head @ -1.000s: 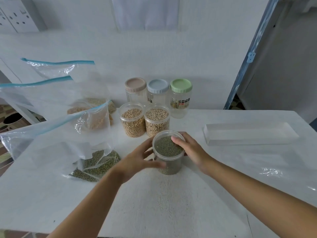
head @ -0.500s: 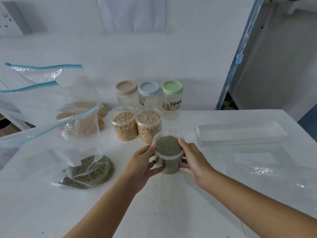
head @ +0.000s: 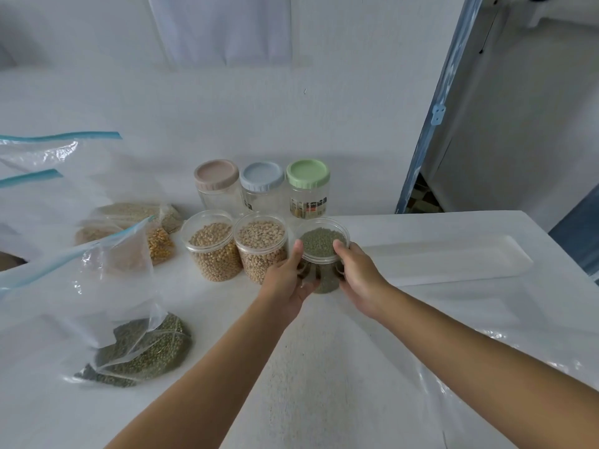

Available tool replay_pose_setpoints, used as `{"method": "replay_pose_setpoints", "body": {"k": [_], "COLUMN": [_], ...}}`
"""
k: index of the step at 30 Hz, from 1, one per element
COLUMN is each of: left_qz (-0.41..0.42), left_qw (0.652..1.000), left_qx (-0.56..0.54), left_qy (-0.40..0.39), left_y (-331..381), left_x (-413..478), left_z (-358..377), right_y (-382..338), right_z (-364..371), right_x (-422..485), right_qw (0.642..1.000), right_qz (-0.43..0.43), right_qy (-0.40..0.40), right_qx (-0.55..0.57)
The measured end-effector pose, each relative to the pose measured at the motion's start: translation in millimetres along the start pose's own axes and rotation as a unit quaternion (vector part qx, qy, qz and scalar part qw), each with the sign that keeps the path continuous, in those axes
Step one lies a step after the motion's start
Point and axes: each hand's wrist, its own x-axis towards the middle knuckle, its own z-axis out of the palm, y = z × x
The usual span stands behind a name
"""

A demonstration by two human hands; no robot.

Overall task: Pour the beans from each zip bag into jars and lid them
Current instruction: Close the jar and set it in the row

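A clear jar of green beans (head: 322, 243) stands lidless beside two other open jars, one of pale round beans (head: 212, 249) and one of speckled tan beans (head: 262, 244). My left hand (head: 287, 280) and my right hand (head: 358, 278) grip the green-bean jar from either side. Behind stand three lidded jars with a pink lid (head: 216, 173), a blue lid (head: 262, 175) and a green lid (head: 308, 172). A zip bag with green beans (head: 142, 350) lies at the front left. More zip bags with yellow and tan beans (head: 136, 228) lie behind it.
A white rectangular tray (head: 453, 260) sits on the white table (head: 324, 384) to the right of the jars. The white wall is close behind the jars. A blue door frame (head: 431, 124) stands at the right.
Both hands have carried the green-bean jar away from me and set it in line to the right of the two open jars. The camera has moved closer.
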Motion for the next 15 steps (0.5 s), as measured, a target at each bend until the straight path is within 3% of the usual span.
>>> {"method": "replay_pose_setpoints", "body": {"k": [10, 15], "left_qz": [-0.002, -0.043], "left_qw": [0.999, 0.999], "left_qx": [-0.032, 0.005], "left_qy": [0.02, 0.018], "left_y": [1.6, 15.2], "left_x": [19.9, 16.0], "left_z": [8.6, 0.4], "right_y": [-10.0, -29.7], "right_z": [2.2, -5.7], "right_x": [23.8, 11.0], "right_qw": [1.0, 0.999], "right_qz": [0.017, 0.018], "right_qy": [-0.001, -0.006], "right_qx": [-0.018, -0.033]}}
